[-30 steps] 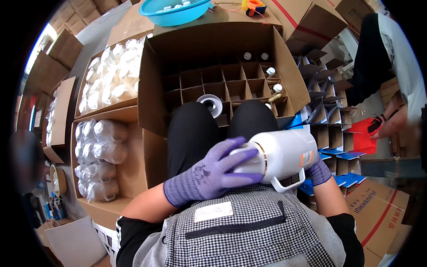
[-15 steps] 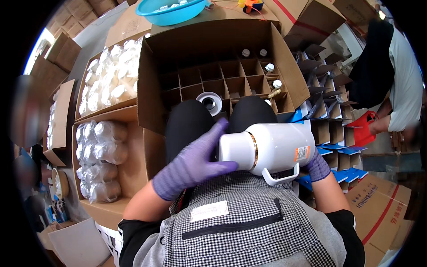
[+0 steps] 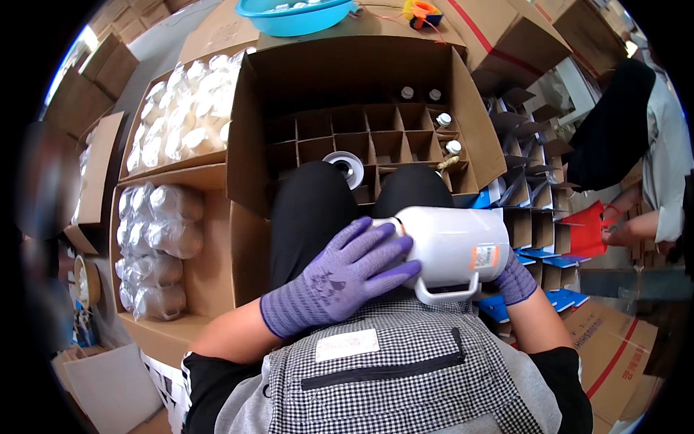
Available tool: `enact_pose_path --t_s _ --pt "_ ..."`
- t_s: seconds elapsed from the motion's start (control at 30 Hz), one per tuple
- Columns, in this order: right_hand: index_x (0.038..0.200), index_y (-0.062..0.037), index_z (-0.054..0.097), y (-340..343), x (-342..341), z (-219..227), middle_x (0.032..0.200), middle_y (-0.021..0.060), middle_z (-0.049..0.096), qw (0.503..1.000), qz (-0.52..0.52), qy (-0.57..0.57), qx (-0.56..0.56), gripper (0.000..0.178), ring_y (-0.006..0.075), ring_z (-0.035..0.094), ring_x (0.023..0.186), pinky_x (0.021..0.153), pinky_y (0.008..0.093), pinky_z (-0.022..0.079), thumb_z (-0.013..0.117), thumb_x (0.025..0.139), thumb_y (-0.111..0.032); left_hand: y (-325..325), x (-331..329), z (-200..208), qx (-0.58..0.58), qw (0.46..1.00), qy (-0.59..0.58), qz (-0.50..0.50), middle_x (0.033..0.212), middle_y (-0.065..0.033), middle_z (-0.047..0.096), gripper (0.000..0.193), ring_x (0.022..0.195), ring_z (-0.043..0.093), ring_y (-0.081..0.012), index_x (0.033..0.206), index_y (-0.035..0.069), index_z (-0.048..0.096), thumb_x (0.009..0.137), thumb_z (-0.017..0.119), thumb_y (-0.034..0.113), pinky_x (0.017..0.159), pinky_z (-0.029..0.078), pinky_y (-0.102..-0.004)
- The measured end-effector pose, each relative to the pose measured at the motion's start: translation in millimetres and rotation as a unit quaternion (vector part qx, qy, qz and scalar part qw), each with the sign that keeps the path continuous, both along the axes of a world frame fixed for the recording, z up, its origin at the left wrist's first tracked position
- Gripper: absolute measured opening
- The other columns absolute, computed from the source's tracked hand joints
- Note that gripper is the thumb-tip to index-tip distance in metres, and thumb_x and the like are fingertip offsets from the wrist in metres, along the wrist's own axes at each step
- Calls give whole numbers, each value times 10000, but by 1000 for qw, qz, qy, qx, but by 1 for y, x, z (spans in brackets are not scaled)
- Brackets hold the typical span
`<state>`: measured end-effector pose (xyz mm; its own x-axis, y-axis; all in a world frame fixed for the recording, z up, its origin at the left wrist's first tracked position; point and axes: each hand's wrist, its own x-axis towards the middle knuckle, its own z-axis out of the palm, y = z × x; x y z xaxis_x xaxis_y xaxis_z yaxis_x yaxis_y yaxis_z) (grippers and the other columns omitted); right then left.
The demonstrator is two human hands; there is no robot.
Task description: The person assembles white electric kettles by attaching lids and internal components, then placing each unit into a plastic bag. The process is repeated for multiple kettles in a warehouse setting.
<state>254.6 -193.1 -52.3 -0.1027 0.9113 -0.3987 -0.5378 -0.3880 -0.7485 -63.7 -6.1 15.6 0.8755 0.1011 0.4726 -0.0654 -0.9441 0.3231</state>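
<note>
White flask (image 3: 459, 242) held sideways; left hand (image 3: 347, 275), fingers grasping its narrower end; right hand (image 3: 517, 281) at base, presumably steadying. Right fingers hidden, closure cannot be told.

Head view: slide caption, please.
Gloved left hand on the narrow end of a white flask, right hand at its base.

The jug (image 3: 459, 235) is white on my feed, its label (image 3: 484, 257) orange and white. I see purple gloves (image 3: 340, 282) with dark-banded cuffs (image 3: 280, 307), a black-and-white checked apron (image 3: 405, 401), a turquoise basin (image 3: 300, 22), a red bag (image 3: 585, 230).
</note>
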Motion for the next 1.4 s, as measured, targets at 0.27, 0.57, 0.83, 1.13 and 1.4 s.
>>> enact_pose_path --t_s 0.27,0.57,0.83,1.13,1.4 --pt "1158 -70 702 198 -100 144 854 67 686 912 275 -304 -27 444 113 601 670 646 252 499 622 982 -470 81 -95 -8 -493 810 -247 197 1185 -233 697 595 1031 698 -374 1290 8 647 836 768 373 929 556 -408" --pt "1311 -100 660 360 -60 -123 1419 210 579 588 289 -749 -102 721 381 557 1310 1088 461 445 493 920 -682 51 -191 -51 -506 721 -182 437 1156 -149 695 618 1021 681 -203 1269 -17 615 1061 434 536 886 547 -363" --pt "992 -24 683 302 -30 -60 1265 191 624 749 101 -651 66 336 349 592 1172 1041 393 466 719 754 -260 51 -158 7 -561 721 -94 396 1159 -162 717 763 1025 692 -211 1296 -5 649 1017 400 659 921 522 -345" --pt "995 -86 668 52 -46 108 1490 186 425 508 300 -782 201 565 500 281 1442 1183 706 172 923 593 -390 37 -97 24 -606 757 -49 238 1172 -149 734 606 1051 709 -207 1265 19 687 1073 371 499 931 536 -321" --pt "1614 -65 148 26 -39 63 1581 222 315 818 -72 -562 98 1245 391 342 1459 1202 489 289 854 649 -409 16 -59 6 -542 809 31 225 1159 -150 724 506 1043 686 -188 1259 -30 676 1042 498 391 949 516 -298"
